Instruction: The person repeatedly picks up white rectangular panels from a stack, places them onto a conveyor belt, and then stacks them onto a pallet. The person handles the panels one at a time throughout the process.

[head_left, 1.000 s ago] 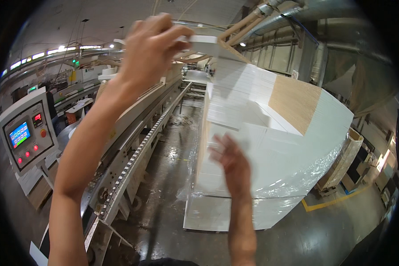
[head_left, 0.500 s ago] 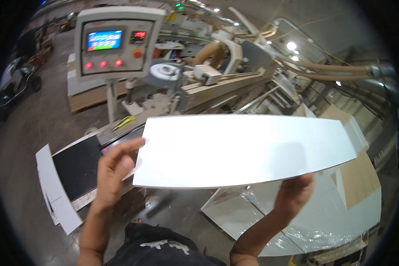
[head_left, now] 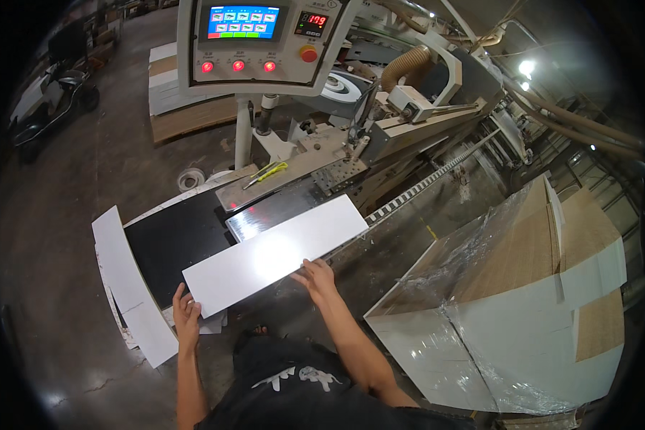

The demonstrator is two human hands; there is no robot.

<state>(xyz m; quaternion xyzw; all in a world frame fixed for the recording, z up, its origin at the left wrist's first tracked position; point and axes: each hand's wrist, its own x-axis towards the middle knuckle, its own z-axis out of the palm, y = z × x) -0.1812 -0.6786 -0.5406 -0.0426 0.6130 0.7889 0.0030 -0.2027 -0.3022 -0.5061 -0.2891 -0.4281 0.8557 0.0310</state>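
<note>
A long white rectangular panel (head_left: 287,247) slants across the front of the machine, its right end at the metal infeed bed (head_left: 261,215). My left hand (head_left: 187,317) grips the panel's near left corner, thumb and fingers at the edge. Along the near long edge, my right hand (head_left: 317,280) holds it with bent fingers, partly hidden under the panel. Left of the panel's far edge lies the black machine table (head_left: 168,247), partly covered by it. How far the panel rests on the bed cannot be made out.
A control box (head_left: 261,50) with a lit screen and red buttons stands behind the bed. A yellow-green hand tool (head_left: 267,174) lies on the machine ledge. White strips (head_left: 132,290) lie at the left. A plastic-wrapped panel stack (head_left: 494,315) stands on the right.
The white panel has come down from close in front of me to the machine bed, swinging so its right end points away. Both hands moved with it, and the right hand shifted left.
</note>
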